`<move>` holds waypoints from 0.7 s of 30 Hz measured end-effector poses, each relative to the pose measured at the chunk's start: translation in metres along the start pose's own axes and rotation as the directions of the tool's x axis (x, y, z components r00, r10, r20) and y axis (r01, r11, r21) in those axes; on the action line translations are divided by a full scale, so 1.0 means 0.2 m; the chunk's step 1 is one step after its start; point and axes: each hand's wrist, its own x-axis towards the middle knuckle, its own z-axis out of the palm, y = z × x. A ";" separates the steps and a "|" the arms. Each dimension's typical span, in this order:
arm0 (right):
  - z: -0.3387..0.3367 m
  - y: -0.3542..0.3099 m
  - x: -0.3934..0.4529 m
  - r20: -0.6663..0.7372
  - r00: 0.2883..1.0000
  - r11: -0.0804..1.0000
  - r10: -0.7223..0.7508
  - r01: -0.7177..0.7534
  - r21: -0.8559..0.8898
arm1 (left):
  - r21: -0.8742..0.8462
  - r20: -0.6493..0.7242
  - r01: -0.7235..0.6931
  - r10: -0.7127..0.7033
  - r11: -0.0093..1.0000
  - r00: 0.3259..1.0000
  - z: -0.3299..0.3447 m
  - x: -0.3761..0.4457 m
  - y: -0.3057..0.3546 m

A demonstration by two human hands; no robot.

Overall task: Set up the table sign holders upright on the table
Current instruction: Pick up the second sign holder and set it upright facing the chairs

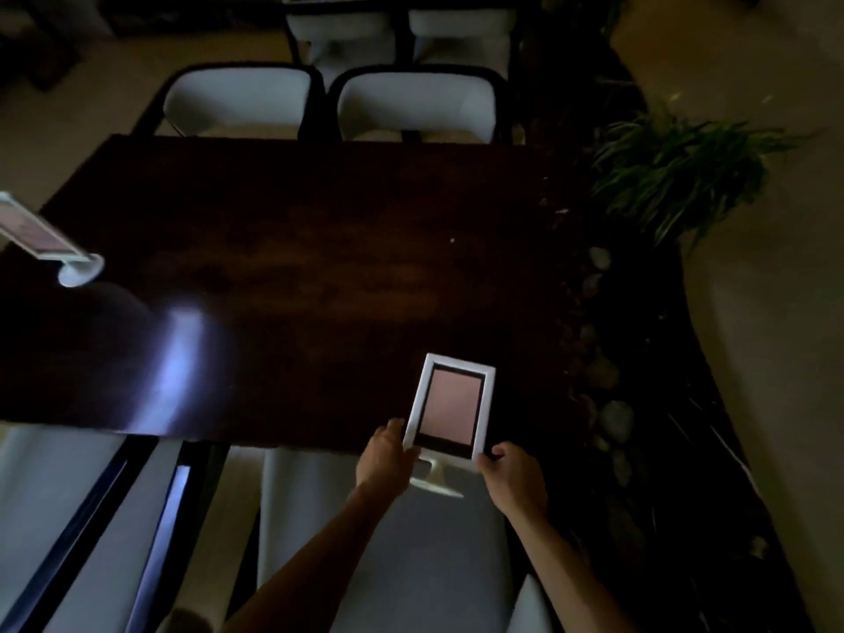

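A white-framed table sign holder (450, 411) with a pinkish insert hangs over the near edge of the dark wooden table (319, 249); its white base points toward me, past the table edge. My left hand (387, 454) grips the frame's lower left corner. My right hand (514, 477) grips its lower right corner. A second white sign holder (50, 242) stands on its round base at the table's far left edge and looks tilted in this wide view.
Two pale padded chairs (237, 102) (418, 105) stand at the table's far side, with more behind them. Pale chairs (383, 541) sit below me on the near side. A leafy plant (676, 175) and stones (614, 418) border the table's right side. The room is dim.
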 end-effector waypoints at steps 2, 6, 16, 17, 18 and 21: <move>0.03 0.02 0.05 0.007 1.000 1.000 -0.003 0.003 0.029 | -0.072 -0.041 0.024 -0.027 0.997 0.999 0.06 0.06 0.02; 0.08 0.07 0.14 0.030 0.999 0.999 0.025 -0.027 0.048 | -0.094 -0.089 0.069 -0.077 0.993 0.993 0.16 0.14 -0.02; 0.01 0.01 0.17 0.121 0.993 0.997 0.018 -0.028 0.075 | -0.132 -0.079 0.003 -0.014 0.991 0.997 0.11 0.23 -0.06; -0.01 -0.01 0.17 0.106 0.994 0.997 0.004 -0.013 0.081 | -0.150 -0.095 -0.009 -0.005 0.989 0.995 0.09 0.24 -0.05; -0.03 -0.03 0.17 0.085 0.996 0.996 -0.012 0.004 0.090 | -0.164 -0.113 -0.022 0.003 0.986 0.994 0.07 0.25 -0.04; -0.09 -0.10 0.18 0.015 0.998 0.991 -0.054 0.052 0.122 | -0.201 -0.149 -0.059 0.029 0.978 0.988 0.02 0.27 -0.01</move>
